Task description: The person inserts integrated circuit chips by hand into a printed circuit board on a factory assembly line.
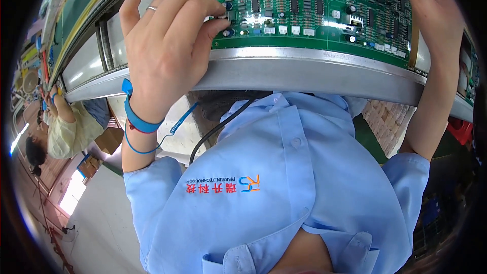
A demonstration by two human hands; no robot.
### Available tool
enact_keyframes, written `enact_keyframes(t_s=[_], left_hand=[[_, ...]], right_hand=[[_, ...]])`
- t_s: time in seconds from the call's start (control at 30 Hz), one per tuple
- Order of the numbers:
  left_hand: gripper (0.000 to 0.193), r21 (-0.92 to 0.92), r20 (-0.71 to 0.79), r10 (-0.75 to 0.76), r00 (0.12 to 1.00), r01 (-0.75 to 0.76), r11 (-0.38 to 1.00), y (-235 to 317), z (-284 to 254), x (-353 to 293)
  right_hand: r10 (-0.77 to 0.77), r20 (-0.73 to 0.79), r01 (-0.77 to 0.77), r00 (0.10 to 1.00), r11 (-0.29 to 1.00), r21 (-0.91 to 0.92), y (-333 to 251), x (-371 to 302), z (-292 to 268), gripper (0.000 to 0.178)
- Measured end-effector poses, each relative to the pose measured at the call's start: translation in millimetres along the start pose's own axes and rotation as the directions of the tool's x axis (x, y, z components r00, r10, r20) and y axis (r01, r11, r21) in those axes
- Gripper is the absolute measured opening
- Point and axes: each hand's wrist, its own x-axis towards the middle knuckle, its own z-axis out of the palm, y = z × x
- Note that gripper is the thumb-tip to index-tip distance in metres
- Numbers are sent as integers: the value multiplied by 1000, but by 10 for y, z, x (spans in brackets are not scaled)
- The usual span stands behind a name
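A green circuit board (324,40), crowded with dark chips, small capacitors and white connectors, lies along the metal rail in front of me. At its left edge, my left hand (167,40) pinches a small electronic component (222,19) between thumb and forefinger. Those fingertips partly hide the component, so its exact kind cannot be told. The other left fingers curl above the board's edge; one wears a ring. My right hand (428,0) is at the board's upper right, its thumb close to the parts there. The frame's upper edge cuts off its fingertips.
A grey metal rail (304,71) runs between the board and my body. A blue wrist strap (139,116) on my left wrist trails a coiled cord (177,124). Another person (76,127) in pale yellow is at the far left along the line. Red plastic (460,132) shows at right.
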Motion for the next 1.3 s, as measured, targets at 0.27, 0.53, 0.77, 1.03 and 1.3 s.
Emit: enact_keyframes(t_s=[0.27, 0.53, 0.77, 1.03, 1.3], left_hand=[[15, -64, 163, -77, 984, 89, 994, 51, -133, 95], [8, -250, 175, -265, 948, 303, 920, -201, -305, 135], [5, -263, 259, -250, 933, 317, 911, -292, -40, 257], [11, -375, 225, -26, 974, 111, 920, -156, 170, 603], [27, -445, 266, 76, 961, 52, 894, -201, 185, 662]], right_hand=[[20, -51, -11, 998, 984, 177, 393, -29, 91, 23], [67, -27, -64, 997, 994, 94, 616, 215, -65, 17], [47, 62, -46, 997, 999, -17, 750, 460, 103, 13], [136, 198, -138, 971, 990, 0, 653, 578, 27, 10], [17, 184, 7, 983, 992, -128, 572, 623, 54, 10]])
